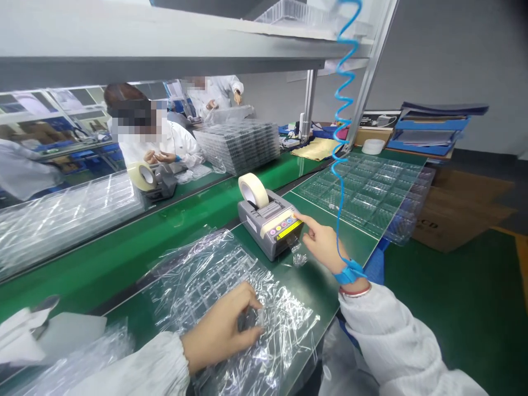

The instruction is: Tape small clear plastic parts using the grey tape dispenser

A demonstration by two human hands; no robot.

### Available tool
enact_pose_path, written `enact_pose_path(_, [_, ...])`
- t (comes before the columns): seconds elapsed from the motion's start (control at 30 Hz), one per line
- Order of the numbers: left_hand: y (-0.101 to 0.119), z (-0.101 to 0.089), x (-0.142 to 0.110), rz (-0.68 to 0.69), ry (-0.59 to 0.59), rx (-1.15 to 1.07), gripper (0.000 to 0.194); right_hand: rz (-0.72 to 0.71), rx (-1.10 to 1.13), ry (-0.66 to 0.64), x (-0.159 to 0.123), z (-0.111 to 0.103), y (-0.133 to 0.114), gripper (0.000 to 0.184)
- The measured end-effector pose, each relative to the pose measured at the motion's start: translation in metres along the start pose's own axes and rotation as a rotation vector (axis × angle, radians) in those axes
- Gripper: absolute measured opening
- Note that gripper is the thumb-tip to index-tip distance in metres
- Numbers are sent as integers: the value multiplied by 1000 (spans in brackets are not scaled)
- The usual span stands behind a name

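Plastic film (280, 330) (glare-streaked) veils the tray (206, 280).

A co-worker (159, 144) in a white smock sits beyond the green workbench (82, 269), beside a stack of clear trays (237, 146). A coiled blue cord (343, 93) hangs past the overhead shelf (165, 38). Blue binders (433, 129) lie above a cardboard box (457, 212).
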State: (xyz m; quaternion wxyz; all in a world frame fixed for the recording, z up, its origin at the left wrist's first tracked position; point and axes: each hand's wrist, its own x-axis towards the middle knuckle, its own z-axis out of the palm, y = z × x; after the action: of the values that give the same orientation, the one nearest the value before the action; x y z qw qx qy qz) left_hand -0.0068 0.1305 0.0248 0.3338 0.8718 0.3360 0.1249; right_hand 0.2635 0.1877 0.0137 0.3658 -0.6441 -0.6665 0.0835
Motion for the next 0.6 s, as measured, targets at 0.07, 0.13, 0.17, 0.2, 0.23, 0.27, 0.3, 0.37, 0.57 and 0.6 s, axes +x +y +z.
enact_pose_path(0.07, [0,0,0,-3,-8,-4,21,43,-51,16,-1,2,-2,58])
enact_pose_path(0.13, [-1,0,0,-8,-7,-9,20,83,-149,6,-1,-1,-8,57])
enact_pose_path(0.17, [-1,0,0,-13,-6,-12,20,99,-211,-12,0,-4,-11,57])
enact_pose_path(0.2, [-2,-1,0,-19,-3,-14,19,110,-272,-36,0,-6,-15,57])
enact_pose_path(0.23, [-2,-1,0,-24,-1,-16,19,117,-326,-61,1,-9,-18,57])
enact_pose_path(0.27, [-2,-1,0,-27,2,-17,19,119,-367,-82,2,-12,-21,57])
enact_pose_path(0.3, [-2,0,0,-27,5,-17,19,118,-384,-95,3,-14,-24,55])
enact_pose_path(0.37, [-1,0,0,-21,9,-11,20,101,-358,-100,5,-18,-28,53])
enact_pose_path(0.57, [5,4,-2,-1,34,31,22,64,-139,-52,7,-26,-20,46])
enact_pose_path(0.6, [5,4,-3,-3,40,35,21,77,-94,-38,4,-25,-15,43])
